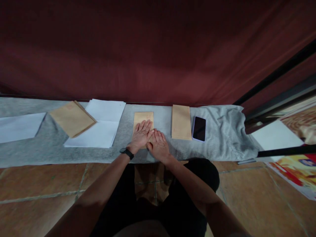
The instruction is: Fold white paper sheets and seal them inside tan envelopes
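A brown paper envelope (143, 116) lies upright on the grey cloth in front of me. My left hand (141, 134), with a black watch on the wrist, rests flat on it, fingers stretched out. Beside it my right hand (159, 145) lies with fingers extended over the envelope's lower right edge, its thumb close to the left hand's. The two hands cover the lower part of the envelope. To the right lies another brown envelope or small stack of them (181, 122), untouched.
A phone (199, 128) lies right of the envelopes. At left, a stack of brown envelopes (72, 118) overlaps folded white sheets (106, 126); more white paper (21, 126) lies farther left. The grey cloth (222, 131) is wrinkled at right. A dark red surface (148, 65) rises behind.
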`<state>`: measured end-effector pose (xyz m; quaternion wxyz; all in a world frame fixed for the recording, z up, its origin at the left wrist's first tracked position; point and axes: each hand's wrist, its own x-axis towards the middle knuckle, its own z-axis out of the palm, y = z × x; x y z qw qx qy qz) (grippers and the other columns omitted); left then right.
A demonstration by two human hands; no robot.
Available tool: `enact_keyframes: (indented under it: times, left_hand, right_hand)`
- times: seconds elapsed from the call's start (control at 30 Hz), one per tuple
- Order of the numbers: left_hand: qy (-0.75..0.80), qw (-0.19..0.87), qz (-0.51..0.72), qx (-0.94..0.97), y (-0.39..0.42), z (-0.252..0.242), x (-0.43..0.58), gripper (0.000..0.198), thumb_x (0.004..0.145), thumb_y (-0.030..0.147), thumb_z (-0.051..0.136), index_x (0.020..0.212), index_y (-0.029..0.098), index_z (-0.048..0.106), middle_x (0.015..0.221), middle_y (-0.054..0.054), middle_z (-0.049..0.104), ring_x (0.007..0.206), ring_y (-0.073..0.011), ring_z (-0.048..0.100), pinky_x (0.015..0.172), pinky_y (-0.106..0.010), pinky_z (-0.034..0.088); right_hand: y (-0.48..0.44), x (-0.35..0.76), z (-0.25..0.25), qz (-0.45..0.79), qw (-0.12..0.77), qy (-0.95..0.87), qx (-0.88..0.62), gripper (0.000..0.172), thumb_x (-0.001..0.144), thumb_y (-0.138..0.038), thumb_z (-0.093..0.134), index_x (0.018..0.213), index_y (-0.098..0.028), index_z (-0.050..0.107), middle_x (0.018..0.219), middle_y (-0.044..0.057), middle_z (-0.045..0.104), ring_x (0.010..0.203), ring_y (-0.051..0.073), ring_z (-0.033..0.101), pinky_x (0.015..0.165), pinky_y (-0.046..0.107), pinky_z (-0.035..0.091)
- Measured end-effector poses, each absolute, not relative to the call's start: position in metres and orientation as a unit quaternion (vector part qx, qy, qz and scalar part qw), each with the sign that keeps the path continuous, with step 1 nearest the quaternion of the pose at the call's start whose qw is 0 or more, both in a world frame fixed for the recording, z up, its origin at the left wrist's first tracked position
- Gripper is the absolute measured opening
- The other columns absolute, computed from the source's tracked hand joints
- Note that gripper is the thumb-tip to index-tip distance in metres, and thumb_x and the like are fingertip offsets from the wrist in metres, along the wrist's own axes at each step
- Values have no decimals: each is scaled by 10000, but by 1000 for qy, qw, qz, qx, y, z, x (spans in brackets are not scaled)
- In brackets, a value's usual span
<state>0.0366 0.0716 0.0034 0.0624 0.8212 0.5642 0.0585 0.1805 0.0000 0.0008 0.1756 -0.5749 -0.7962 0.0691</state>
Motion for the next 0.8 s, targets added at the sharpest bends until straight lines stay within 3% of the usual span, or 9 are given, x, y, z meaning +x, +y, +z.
enact_keyframes:
  times: [0.37,0.8]
  left_hand:
    - [585,65,99,802,80,5,39,630,1046,493,234,1607,225,334,1657,-48,361,1572,-266,217,1285,-512,126]
    - [627,47,111,770,78,6,21,687,1045,517,219,1594,121,335,1645,-129,369,1561,-280,252,1269,-490,193]
  right_hand:
    - [0,182,0,85,175,-793,-577,685,1026,-432,469,1561,-16,374,1617,194,391,1523,298,328,1267,464,224]
    - [1,183,0,93,178,-793,-576,696,1017,-461,497,1539,-9,408,1618,205,381,1520,312,335,1264,466,233]
